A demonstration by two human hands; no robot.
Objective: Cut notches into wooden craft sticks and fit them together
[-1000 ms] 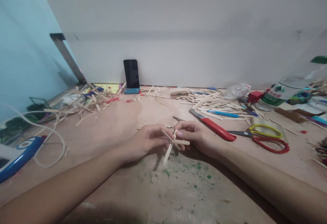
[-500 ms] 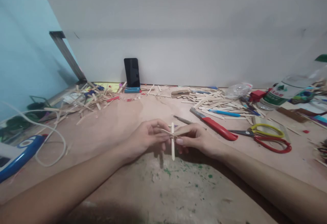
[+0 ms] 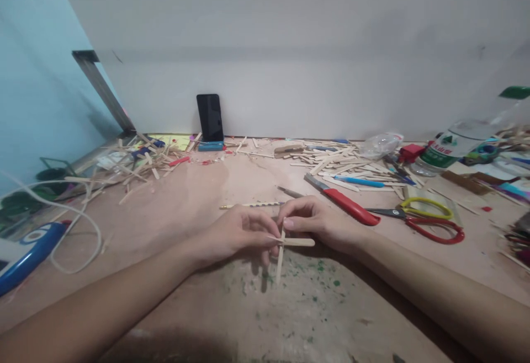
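Above the worktop [image 3: 199, 313], the left hand [image 3: 244, 235] and right hand [image 3: 319, 222] each hold the crossed sticks [image 3: 290, 241] in a narrow grip. They already meet in a cross — whether fixed cannot be told — while loose sticks [image 3: 331, 161] lie untouched beyond.

Behind the scissors [image 3: 396, 213], the plastic bottle [image 3: 464, 138] bears a white-and-green label [image 3: 439, 156] with red Chinese characters, only "山" legible, beneath a green peaked emblem [image 3: 447, 139]; the remaining print is too blurred.
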